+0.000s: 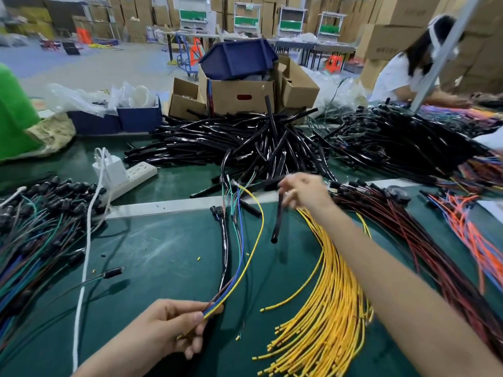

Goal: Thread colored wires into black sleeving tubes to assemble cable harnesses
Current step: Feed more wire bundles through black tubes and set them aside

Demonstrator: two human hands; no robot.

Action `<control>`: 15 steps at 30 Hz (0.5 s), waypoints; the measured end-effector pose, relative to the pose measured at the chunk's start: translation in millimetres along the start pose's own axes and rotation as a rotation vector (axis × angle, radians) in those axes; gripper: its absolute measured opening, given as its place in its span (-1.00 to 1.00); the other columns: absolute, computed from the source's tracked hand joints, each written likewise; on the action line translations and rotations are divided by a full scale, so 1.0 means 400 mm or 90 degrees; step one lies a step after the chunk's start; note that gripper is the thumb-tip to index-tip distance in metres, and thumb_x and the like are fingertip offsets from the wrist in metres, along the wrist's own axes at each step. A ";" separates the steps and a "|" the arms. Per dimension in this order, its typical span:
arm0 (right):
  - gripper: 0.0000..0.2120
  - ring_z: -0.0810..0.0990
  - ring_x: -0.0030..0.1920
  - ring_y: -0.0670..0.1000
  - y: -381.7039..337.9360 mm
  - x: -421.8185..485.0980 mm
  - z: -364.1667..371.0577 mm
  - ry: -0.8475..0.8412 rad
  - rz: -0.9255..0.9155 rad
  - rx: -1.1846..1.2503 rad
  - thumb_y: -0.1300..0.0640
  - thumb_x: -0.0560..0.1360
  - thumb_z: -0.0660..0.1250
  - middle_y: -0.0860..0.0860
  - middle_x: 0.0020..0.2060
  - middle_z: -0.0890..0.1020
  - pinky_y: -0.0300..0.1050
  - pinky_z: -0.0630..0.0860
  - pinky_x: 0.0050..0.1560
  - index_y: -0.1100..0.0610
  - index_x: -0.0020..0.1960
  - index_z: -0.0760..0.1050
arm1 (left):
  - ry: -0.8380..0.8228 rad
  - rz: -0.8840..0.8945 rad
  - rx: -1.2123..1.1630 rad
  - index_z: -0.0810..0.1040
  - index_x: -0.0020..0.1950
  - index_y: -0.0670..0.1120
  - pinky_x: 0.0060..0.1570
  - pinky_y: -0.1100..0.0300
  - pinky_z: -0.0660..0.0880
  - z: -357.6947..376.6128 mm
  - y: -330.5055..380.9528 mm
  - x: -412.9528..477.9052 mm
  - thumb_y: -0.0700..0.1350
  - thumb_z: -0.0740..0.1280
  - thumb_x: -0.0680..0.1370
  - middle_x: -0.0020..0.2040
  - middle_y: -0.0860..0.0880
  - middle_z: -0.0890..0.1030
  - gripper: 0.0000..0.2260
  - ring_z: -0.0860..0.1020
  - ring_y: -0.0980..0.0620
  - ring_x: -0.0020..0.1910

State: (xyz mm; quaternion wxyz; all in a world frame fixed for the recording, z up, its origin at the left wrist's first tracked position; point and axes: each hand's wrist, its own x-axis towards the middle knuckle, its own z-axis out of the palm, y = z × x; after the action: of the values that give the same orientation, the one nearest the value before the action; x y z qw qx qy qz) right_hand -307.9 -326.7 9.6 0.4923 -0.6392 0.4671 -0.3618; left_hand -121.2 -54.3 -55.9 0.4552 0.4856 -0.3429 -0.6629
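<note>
My left hand (174, 326) pinches a thin bundle of colored wires (245, 265), yellow, blue and brown, that arcs up over the green table toward a black connector end. My right hand (306, 190), stretched forward and blurred, grips the top of a short black sleeving tube (277, 221) that hangs down with its open end above the table. Behind it lies a big heap of black sleeving tubes (245, 142). A fan of yellow wires (324, 308) spreads under my right forearm.
Finished harnesses pile up at the left (35, 235) and back right (402, 140). Red-black wires (408, 232) and orange wires (468, 227) lie at the right. A white power strip (130, 176) and cord, cardboard boxes (239, 96) with a blue bin, and another person (408, 69) are beyond.
</note>
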 end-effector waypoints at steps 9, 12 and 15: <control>-0.82 0.52 0.04 0.22 0.174 0.106 -0.250 0.179 -0.032 -0.636 0.25 0.54 0.23 0.19 0.06 0.53 0.00 0.45 0.03 0.18 -0.01 0.62 | -0.124 -0.021 -0.008 0.60 -0.06 -0.28 -0.37 0.25 0.39 -0.043 -0.008 0.001 -0.06 0.44 0.45 -0.36 -0.05 0.37 -0.72 0.44 0.01 -0.39; -0.82 0.52 0.03 0.22 0.181 0.110 -0.242 0.158 -0.042 -0.673 0.21 0.54 0.25 0.17 0.06 0.51 0.01 0.45 0.03 0.21 0.01 0.61 | -0.123 0.006 -0.017 0.55 -0.16 -0.21 -0.34 0.23 0.37 -0.043 -0.013 0.005 0.00 0.42 0.46 -0.36 -0.06 0.30 -0.74 0.39 0.00 -0.37; -0.84 0.52 0.05 0.20 0.183 0.114 -0.246 0.113 -0.038 -0.695 0.20 0.53 0.27 0.17 0.07 0.52 0.02 0.46 0.06 0.22 0.03 0.59 | -0.101 0.026 -0.029 0.50 -0.22 -0.19 -0.36 0.23 0.36 -0.039 -0.018 0.006 0.00 0.36 0.50 -0.36 -0.09 0.24 -0.74 0.37 -0.01 -0.39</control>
State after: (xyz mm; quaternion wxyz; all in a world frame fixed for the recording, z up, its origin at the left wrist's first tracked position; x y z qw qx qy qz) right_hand -402.7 -404.5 -36.0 0.0378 -0.7817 0.6082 -0.1329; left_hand -108.4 -54.1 -67.5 0.4508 0.4144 -0.3725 -0.6973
